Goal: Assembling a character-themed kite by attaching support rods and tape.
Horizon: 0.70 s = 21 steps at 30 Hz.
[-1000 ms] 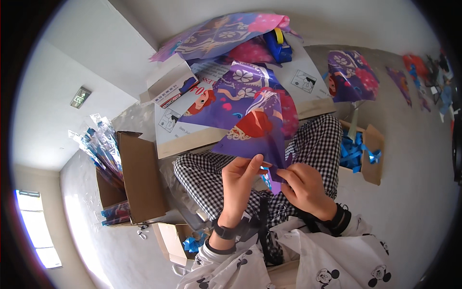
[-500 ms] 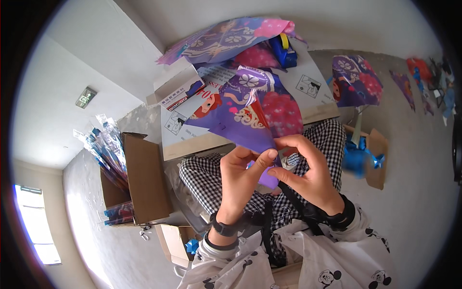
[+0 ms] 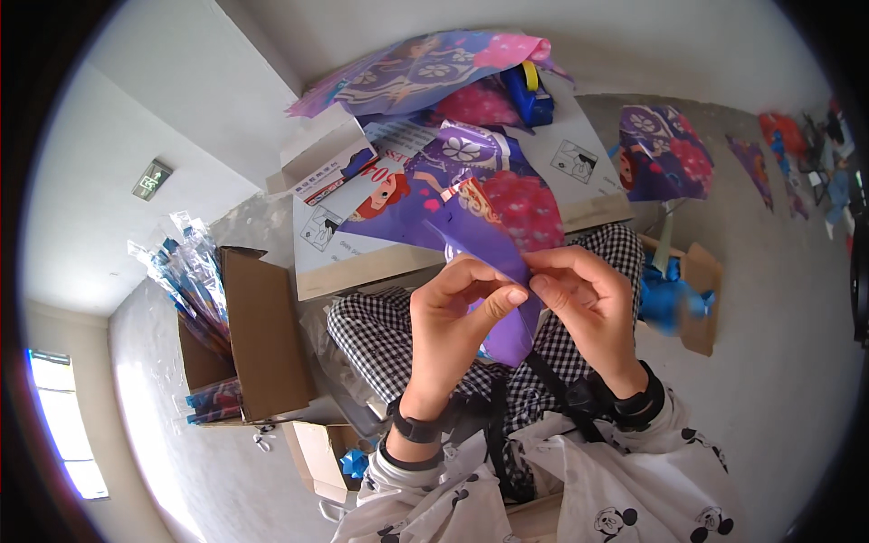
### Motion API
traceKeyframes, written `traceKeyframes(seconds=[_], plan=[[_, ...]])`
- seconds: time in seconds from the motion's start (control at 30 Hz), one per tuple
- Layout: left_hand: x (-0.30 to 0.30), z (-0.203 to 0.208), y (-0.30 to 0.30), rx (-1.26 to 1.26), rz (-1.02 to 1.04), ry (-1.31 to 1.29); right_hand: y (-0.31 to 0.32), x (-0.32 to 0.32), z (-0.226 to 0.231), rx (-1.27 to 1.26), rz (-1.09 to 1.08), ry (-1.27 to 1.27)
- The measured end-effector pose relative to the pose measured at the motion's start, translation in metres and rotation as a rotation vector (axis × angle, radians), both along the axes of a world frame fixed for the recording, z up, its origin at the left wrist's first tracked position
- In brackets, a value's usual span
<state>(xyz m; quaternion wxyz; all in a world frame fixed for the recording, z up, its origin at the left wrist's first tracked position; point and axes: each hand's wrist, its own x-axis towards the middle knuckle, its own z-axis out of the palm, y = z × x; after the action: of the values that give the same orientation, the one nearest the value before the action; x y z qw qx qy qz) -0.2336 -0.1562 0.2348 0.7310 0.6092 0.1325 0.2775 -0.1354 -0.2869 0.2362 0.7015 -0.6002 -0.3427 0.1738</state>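
A purple printed kite (image 3: pixel 462 213) with a cartoon figure and a pink patch lies across my lap and the cardboard board. Its lower tip hangs between my knees. My left hand (image 3: pixel 453 321) pinches the purple fabric near that tip with thumb and forefinger. My right hand (image 3: pixel 588 303) pinches the same edge right beside it, fingertips almost touching. Both wrists wear dark bands.
A cardboard board (image 3: pixel 362 262) lies in front of me with a small white box (image 3: pixel 330 163) and more printed kites (image 3: pixel 425 72) on it. An open carton of wrapped sticks (image 3: pixel 226 308) stands at my left, a carton with blue parts (image 3: pixel 679 294) at my right. Finished kites (image 3: pixel 661 154) lie on the floor.
Both hands have risen and drawn closer to the camera with the kite's tip. The kite sheet has shifted on the board. My fingertips now meet on the purple edge.
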Motion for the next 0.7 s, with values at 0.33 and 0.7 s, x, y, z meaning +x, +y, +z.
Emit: traceKeyframes(seconds=[0.33, 0.7], plan=[[-0.0012, 0.0011, 0.0021, 0.012, -0.098, -0.006, -0.0046, 0.0064, 0.0008, 0.007, 0.116, 0.215], [0.0013, -0.0004, -0.0009, 0.022, -0.062, -0.008, -0.0052, 0.0075, -0.0026, -0.016, 0.128, 0.210]])
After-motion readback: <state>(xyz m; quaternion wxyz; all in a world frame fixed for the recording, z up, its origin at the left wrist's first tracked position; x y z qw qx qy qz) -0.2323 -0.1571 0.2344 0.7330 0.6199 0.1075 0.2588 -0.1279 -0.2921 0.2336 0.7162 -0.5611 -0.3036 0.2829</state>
